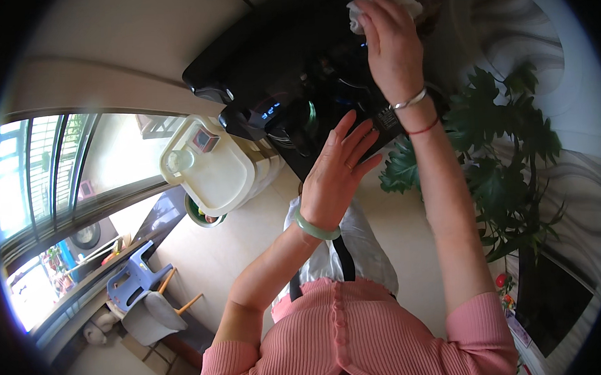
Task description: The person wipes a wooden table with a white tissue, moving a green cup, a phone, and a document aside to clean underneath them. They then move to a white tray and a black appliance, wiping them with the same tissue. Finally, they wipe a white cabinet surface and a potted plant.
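Observation:
At the top of the view, my right hand (396, 52) presses a crumpled white cloth or tissue (356, 17) against the far part of a dark, glossy black appliance (268, 61). Its fingers are bent over the cloth. My left hand (337, 176) is held up in front of the appliance's near edge, fingers stretched out and nothing in them; whether it touches the edge I cannot tell. A lit blue display (271, 110) glows on the appliance's left part. What kind of machine it is, the view does not make plain.
A leafy green plant (492, 119) stands close to my right forearm. Left of the appliance is a cream tray (223, 181) holding a clear cup (180, 160) and a small box (202, 140). Farther left are a blue plastic chair (133, 282), a grey seat (152, 318) and a window (38, 165).

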Motion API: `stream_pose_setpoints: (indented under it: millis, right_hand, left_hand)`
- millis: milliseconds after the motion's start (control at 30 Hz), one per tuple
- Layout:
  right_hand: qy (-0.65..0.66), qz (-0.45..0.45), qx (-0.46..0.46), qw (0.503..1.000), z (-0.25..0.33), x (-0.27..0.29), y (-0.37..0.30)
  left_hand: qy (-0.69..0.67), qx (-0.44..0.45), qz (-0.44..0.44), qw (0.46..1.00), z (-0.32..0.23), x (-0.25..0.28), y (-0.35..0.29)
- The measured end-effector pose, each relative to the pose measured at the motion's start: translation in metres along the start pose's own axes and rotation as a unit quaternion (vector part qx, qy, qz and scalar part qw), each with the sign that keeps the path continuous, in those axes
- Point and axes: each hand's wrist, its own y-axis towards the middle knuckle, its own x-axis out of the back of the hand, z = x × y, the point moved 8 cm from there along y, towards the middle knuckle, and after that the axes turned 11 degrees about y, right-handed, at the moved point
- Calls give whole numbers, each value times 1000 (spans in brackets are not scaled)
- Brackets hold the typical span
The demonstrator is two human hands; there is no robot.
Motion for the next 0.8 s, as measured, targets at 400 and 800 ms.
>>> stream_pose_setpoints:
  millis: [400, 800]
  right_hand:
    - [210, 110, 14, 971, 169, -68, -44]
    - [-31, 69, 14, 997, -13, 2, 20]
  left_hand:
    - [-58, 4, -77, 995, 0, 61, -37]
    - [-19, 17, -33, 999, -25, 41, -50]
